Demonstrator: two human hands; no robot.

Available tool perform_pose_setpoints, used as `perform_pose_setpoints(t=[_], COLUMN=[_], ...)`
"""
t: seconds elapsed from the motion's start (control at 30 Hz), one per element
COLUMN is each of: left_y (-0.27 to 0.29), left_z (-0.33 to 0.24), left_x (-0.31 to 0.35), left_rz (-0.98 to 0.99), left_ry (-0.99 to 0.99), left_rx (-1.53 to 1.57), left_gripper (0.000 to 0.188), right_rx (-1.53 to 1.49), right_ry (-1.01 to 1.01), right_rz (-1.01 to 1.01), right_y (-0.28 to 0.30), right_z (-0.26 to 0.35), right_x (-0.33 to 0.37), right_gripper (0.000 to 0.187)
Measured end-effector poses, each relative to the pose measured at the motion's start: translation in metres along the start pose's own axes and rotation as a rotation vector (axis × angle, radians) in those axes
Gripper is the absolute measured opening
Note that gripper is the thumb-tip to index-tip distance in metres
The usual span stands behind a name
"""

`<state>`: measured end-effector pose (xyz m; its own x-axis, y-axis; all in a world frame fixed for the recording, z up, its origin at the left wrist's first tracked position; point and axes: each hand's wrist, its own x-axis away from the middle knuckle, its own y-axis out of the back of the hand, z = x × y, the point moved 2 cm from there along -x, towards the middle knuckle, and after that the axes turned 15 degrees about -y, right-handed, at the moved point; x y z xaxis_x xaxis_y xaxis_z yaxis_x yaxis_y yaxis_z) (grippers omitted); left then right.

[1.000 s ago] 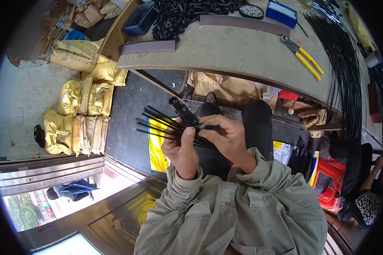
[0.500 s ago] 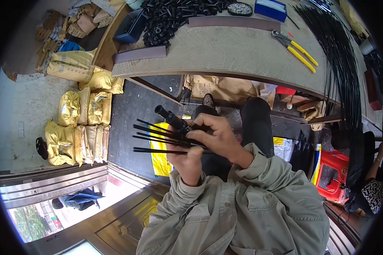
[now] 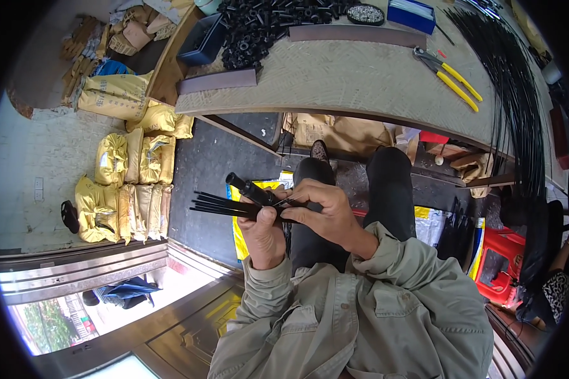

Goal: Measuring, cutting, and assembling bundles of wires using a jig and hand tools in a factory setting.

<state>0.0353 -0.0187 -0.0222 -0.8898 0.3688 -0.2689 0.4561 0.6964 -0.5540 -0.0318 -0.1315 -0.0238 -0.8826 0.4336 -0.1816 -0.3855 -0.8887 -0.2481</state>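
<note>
Black rods [image 3: 216, 204] fan leftward from your left hand [image 3: 263, 237], above your lap and on your side of the counter [image 3: 335, 79]. Keep them gathered flat, so that none slips or crosses its neighbour. Just beside them, the black tube [image 3: 250, 189] leans up and to the left; brace its lower end firmly, since a wobble there would probably spoil the fine work. Farther right, draw the thin strand [image 3: 284, 201] with small, even pulls rather than a jerk.

As for your fingers, the left ones are curled closed around the rods and the tube's lower end, partly hidden, with the thumb pressing from the near side. Your right hand [image 3: 325, 210] has thumb and forefinger nearly together, seemingly pinching the strand; the exact contact is too small to tell.
</note>
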Motion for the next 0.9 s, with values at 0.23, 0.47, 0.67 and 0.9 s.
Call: perform_pose_setpoints(t=[0.23, 0.47, 0.67, 0.9], left_y=[-0.003, -0.007, -0.005, -0.01], left_z=[0.004, 0.009, 0.009, 0.01], left_x=[0.006, 0.012, 0.013, 0.016], left_rz=[-0.024, -0.005, -0.049, -0.103], left_ry=[-0.168, -0.216, -0.126, -0.177], left_rx=[-0.128, -0.158, -0.073, -0.105], left_gripper=[0.037, 0.037, 0.036, 0.036], right_rx=[-0.14, -0.061, -0.002, 0.203], right_ry=[-0.336, -0.349, -0.078, 0.046], right_rz=[0.063, -0.106, -0.092, -0.176], right_y=[0.005, -0.01, -0.006, -0.01], right_z=[-0.013, -0.005, -0.005, 0.001], right_x=[-0.001, 0.008, 0.009, 0.012], right_gripper=[0.017, 0.013, 0.015, 0.015])
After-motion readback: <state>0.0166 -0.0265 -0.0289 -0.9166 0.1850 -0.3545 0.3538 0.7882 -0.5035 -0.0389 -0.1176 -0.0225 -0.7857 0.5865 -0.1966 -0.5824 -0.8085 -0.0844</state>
